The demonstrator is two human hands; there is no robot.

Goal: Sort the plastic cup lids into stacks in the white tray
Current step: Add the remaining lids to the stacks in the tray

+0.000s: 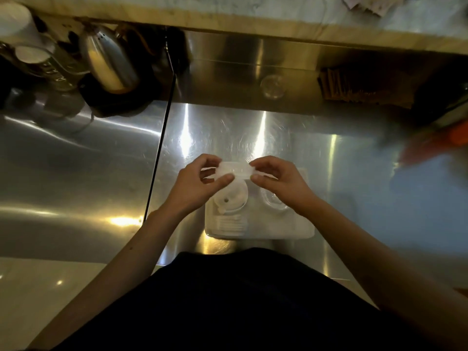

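A white tray (258, 230) sits on the steel counter just in front of me. On its left side stands a stack of white lids (231, 200), the top one with a small hole. Its right side holds clear lids (274, 202), partly hidden under my right wrist. Above the tray's far edge, my left hand (196, 184) and my right hand (279, 182) together pinch a small stack of translucent lids (234, 169) held on edge between their fingertips.
A metal kettle (110, 64) on a black base stands at the back left beside white cups (19, 34). A black cable (158, 153) runs down the counter left of the tray. A clear lid (273, 86) lies at the back wall. Blurred orange and blue items (430, 160) are at right.
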